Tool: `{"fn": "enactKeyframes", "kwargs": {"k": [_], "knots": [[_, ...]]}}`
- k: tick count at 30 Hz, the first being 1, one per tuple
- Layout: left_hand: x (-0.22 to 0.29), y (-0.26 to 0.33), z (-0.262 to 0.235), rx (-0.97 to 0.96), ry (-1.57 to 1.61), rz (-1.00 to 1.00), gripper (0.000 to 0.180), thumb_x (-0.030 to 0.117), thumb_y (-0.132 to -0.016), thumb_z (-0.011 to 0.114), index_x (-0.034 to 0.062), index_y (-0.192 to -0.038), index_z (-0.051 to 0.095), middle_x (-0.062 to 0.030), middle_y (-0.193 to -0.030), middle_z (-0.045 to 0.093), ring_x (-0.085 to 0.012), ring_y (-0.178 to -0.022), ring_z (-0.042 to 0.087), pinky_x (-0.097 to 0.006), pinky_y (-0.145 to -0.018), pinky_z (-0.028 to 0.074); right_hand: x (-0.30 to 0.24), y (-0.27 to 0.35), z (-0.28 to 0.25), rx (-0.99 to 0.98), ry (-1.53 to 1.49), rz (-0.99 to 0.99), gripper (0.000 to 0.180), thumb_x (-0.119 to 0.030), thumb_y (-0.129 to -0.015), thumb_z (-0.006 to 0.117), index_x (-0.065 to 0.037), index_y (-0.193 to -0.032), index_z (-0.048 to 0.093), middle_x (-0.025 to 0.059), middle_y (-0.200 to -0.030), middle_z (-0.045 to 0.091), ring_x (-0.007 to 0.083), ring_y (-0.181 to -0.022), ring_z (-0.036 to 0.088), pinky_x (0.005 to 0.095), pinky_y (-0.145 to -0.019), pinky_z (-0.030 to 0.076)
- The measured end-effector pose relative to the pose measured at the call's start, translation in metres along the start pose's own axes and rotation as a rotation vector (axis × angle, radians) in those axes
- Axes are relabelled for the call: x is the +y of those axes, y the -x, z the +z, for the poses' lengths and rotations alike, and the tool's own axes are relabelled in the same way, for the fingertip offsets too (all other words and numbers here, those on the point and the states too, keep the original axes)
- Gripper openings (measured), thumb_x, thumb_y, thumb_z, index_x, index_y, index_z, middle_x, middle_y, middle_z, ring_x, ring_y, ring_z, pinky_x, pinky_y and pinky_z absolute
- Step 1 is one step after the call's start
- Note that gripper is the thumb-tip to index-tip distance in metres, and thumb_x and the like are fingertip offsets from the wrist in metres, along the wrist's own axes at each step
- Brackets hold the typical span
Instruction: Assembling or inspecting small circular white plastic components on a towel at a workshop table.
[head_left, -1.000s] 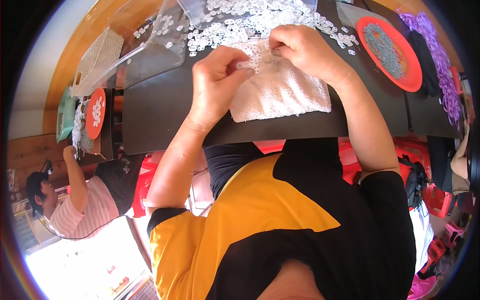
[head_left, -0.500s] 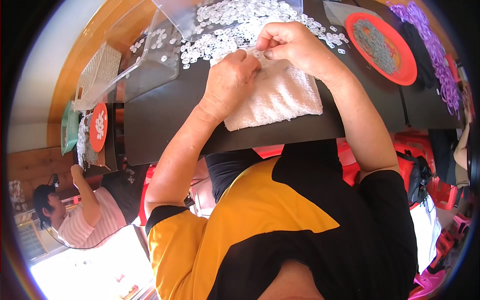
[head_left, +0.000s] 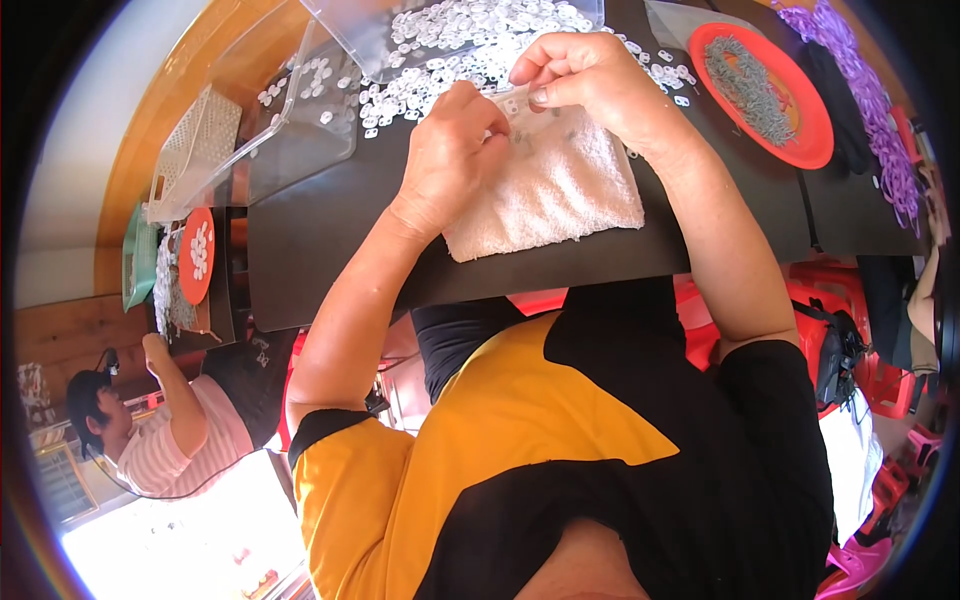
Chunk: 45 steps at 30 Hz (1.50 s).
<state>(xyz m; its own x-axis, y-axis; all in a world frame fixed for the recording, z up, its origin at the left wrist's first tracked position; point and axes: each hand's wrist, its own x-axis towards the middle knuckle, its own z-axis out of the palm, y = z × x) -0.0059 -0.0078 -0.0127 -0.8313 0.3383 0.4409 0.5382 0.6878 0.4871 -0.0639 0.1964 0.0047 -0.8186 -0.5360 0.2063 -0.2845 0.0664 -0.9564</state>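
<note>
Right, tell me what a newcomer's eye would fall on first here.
Probably the round red plate of thin grey pieces at the upper right, with bright purple strands to its right. Next, small white pieces with holes, scattered thickly across the far side of the black table. Then the bare left hand and right hand, close together over the pale fluffy cloth.

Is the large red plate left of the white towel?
No, the large red plate with grey pieces lies right of the white towel.

Brown wood panelling [head_left: 70, 322] borders a pale wall [head_left: 62, 225] at left, bright light [head_left: 185, 545] glaring below, red stools [head_left: 886, 388] at right.
</note>
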Motion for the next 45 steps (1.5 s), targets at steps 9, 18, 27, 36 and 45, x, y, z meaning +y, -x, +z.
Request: {"fn": "enactKeyframes", "kwargs": {"k": [9,18,27,36,45], "knots": [[0.026,-0.006,0.001,0.213,0.237,-0.066,0.010,0.002,-0.080,0.069,0.0006,-0.089,0.064,-0.0079,-0.082,0.060,-0.0181,-0.065,0.059,-0.030,-0.060,0.049,-0.015,0.007,0.007,0.020,-0.131,0.017,0.026,0.002,-0.079,0.055,0.004,-0.103,0.065,0.0071,-0.082,0.066,0.0110,-0.079,0.063,0.0244,-0.078,0.048],[0.032,-0.020,-0.008,0.160,0.381,-0.232,0.006,0.004,-0.083,0.066,-0.0011,-0.086,0.067,-0.0061,-0.074,0.063,-0.0142,-0.062,0.059,-0.028,-0.058,0.047,-0.018,0.008,0.008,0.085,-0.133,0.001,0.021,0.000,-0.082,0.059,0.003,-0.102,0.067,0.0060,-0.082,0.067,0.0100,-0.079,0.064,0.0242,-0.077,0.049],[0.029,-0.037,-0.033,0.067,1.026,-0.614,0.013,0.009,-0.084,0.066,-0.0035,-0.085,0.068,-0.0071,-0.068,0.063,-0.0103,-0.051,0.052,-0.022,-0.045,0.037,-0.011,0.007,0.014,0.224,0.119,-0.307,0.014,-0.002,-0.085,0.066,0.000,-0.099,0.070,0.0068,-0.087,0.071,0.0121,-0.082,0.067,0.0258,-0.075,0.053],[0.015,-0.035,-0.031,-0.070,1.192,-0.690,0.015,0.010,-0.086,0.064,-0.0036,-0.084,0.067,-0.0075,-0.070,0.063,-0.0122,-0.053,0.053,-0.022,-0.044,0.037,-0.010,0.005,0.015,0.190,0.189,-0.462,0.006,-0.001,-0.084,0.066,-0.001,-0.090,0.067,0.0046,-0.076,0.068,0.0099,-0.070,0.062,0.0247,-0.065,0.049],[-0.012,-0.032,0.015,-0.035,-0.163,-0.113,0.016,0.016,-0.075,0.077,0.0048,-0.084,0.069,-0.0058,-0.081,0.058,-0.0228,-0.073,0.060,-0.034,-0.068,0.049,0.007,-0.003,0.008,0.347,0.036,-0.250,0.005,-0.002,-0.082,0.067,0.000,-0.087,0.067,0.0015,-0.074,0.065,0.0066,-0.068,0.057,0.0234,-0.064,0.047]]}}
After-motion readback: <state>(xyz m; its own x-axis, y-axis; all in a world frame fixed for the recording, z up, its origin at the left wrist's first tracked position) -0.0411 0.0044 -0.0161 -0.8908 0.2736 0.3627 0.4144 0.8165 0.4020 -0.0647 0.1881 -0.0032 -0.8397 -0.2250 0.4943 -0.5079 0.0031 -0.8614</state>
